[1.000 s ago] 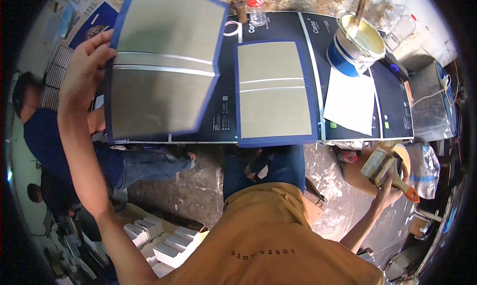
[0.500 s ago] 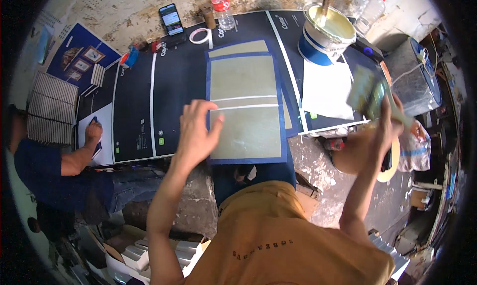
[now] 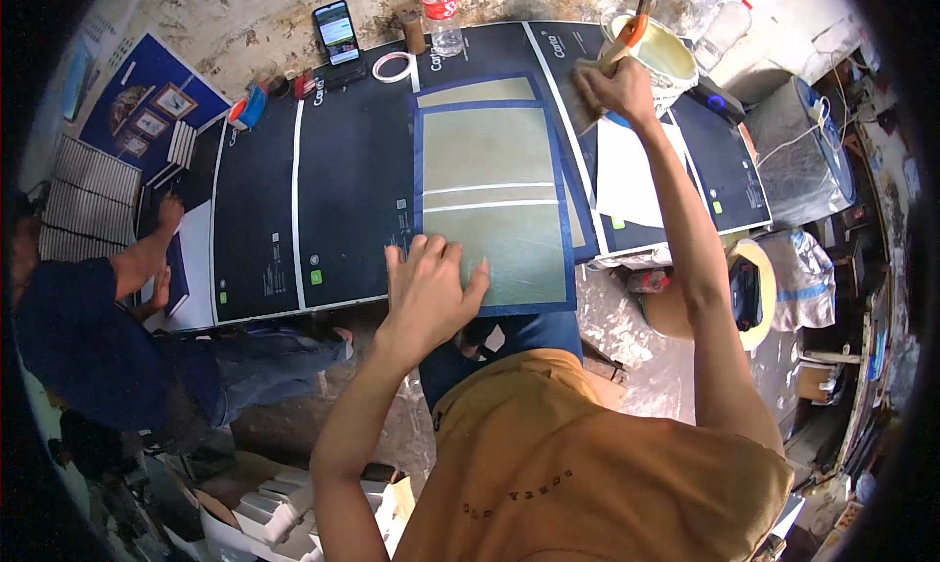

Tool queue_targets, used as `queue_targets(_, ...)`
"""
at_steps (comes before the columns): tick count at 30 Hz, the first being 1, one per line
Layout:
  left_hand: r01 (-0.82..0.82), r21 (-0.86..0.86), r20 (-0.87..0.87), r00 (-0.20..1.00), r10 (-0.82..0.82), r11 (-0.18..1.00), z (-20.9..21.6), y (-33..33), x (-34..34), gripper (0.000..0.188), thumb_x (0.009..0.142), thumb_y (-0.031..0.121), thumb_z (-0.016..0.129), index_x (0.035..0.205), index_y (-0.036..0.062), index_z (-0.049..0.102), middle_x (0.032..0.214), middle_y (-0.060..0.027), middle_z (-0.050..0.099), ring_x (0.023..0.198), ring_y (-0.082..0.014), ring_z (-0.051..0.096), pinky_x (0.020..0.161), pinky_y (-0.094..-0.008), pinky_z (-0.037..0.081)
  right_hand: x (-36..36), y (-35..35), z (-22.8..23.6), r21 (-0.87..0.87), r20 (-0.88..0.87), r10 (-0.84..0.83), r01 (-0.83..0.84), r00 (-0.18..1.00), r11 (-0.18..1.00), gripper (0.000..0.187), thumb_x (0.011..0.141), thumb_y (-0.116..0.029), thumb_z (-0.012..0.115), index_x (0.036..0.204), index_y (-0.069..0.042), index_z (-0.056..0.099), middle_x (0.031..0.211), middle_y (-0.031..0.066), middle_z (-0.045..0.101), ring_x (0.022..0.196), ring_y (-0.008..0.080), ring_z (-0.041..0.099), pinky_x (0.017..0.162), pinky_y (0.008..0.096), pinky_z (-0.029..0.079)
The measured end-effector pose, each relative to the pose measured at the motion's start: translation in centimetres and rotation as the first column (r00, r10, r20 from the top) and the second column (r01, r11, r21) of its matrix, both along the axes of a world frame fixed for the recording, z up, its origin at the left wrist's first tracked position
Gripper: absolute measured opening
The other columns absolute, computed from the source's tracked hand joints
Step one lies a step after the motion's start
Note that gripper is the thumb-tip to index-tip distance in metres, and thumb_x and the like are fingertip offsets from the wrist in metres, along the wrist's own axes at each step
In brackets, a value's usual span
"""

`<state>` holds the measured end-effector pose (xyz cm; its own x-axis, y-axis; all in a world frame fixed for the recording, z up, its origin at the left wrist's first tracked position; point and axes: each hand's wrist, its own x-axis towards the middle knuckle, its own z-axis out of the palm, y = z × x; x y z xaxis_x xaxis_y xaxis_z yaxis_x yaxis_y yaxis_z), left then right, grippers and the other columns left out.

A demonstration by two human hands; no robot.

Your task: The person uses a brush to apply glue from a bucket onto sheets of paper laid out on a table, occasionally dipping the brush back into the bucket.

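A blue-edged cover sheet (image 3: 490,146) with grey-green boards and two white strips across it lies at the near edge of the table. Its lower board has a glossy sheen. My left hand (image 3: 431,288) rests over the lower left corner, fingers spread and holding nothing. At the far right, my right hand (image 3: 625,87) is closed round a wide brush (image 3: 590,84) with brown bristles and an orange-tipped handle. The brush is beside a white and blue bucket (image 3: 678,90) of cream-coloured paste, partly hidden by my hand. Another cover (image 3: 490,92) shows beneath the top one.
White paper (image 3: 627,185) lies near the bucket. A phone (image 3: 338,38), tape roll (image 3: 393,67) and plastic bottle (image 3: 443,19) stand along the back. On the left a co-worker (image 3: 88,337) handles a dark blue book (image 3: 177,278) beside stacked books (image 3: 88,205). A drum (image 3: 798,151) stands right.
My right hand has moved from the far right, where it held something blurred and pale green, up to the bucket. My left hand has come nearer and lower on the cover. The co-worker's hands have shifted.
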<state>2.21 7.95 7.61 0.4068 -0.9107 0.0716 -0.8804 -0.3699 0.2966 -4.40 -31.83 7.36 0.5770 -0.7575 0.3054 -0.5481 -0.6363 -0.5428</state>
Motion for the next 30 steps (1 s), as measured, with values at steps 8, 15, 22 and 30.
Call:
queue_targets(8, -0.018, 0.029, -0.011, 1.0, 0.018, 0.999, 0.0, 0.7, 0.4, 0.038, 0.091, 0.034, 0.058, 0.098, -0.001, 0.07, 0.099, -0.0147, 0.065, 0.099, -0.0292, 0.057, 0.085, -0.0463, 0.035, 4.8, 7.1, 1.8, 0.244, 0.197, 0.655, -0.684, 0.729, 0.688, 0.041, 0.085, -0.035, 0.076, 0.104, 0.0, 0.071, 0.096, 0.0095, 0.07, 0.089, 0.0156, 0.063, 0.083, 0.0329, 0.051)
queue_targets(15, -0.011, -0.015, -0.005, 1.0, 0.011, 1.0, 0.3, 0.0, -0.2, 0.035, 0.091, 0.033, 0.058, 0.096, 0.0005, 0.071, 0.099, -0.0136, 0.065, 0.098, -0.0293, 0.057, 0.085, -0.0459, 0.035, 9.5, -1.7, 1.2, -0.06, -0.023, 0.438, -0.438, 0.899, 0.897, 0.041, 0.087, -0.039, 0.07, 0.105, -0.002, 0.072, 0.093, 0.0181, 0.072, 0.09, 0.0258, 0.07, 0.082, 0.0402, 0.054)
queue_targets(22, -0.049, 0.007, 0.007, 0.999, 0.049, 0.999, 0.6, -0.3, -0.1, 0.035, 0.089, 0.032, 0.06, 0.097, -0.0001, 0.072, 0.1, -0.0138, 0.067, 0.097, -0.0284, 0.059, 0.086, -0.0456, 0.035, 3.5, -1.0, 1.2, -0.036, -0.112, 0.251, -0.256, 0.961, 0.966, 0.04, 0.086, -0.035, 0.072, 0.112, -0.004, 0.073, 0.096, 0.0163, 0.074, 0.079, 0.0259, 0.071, 0.072, 0.0377, 0.057)
queue_targets(30, -0.04, 0.001, -0.003, 0.999, 0.04, 0.999, 0.0, -0.4, 0.0, 0.034, 0.089, 0.03, 0.06, 0.097, 0.0, 0.073, 0.099, -0.013, 0.068, 0.097, -0.0291, 0.061, 0.085, -0.0449, 0.037, -4.4, 8.1, -0.4, 0.272, 0.264, 0.124, -0.197, 0.956, 0.942, 0.037, 0.08, -0.03, 0.072, 0.09, 0.005, 0.073, 0.079, 0.0183, 0.072, 0.072, 0.0228, 0.071, 0.067, 0.0342, 0.055)
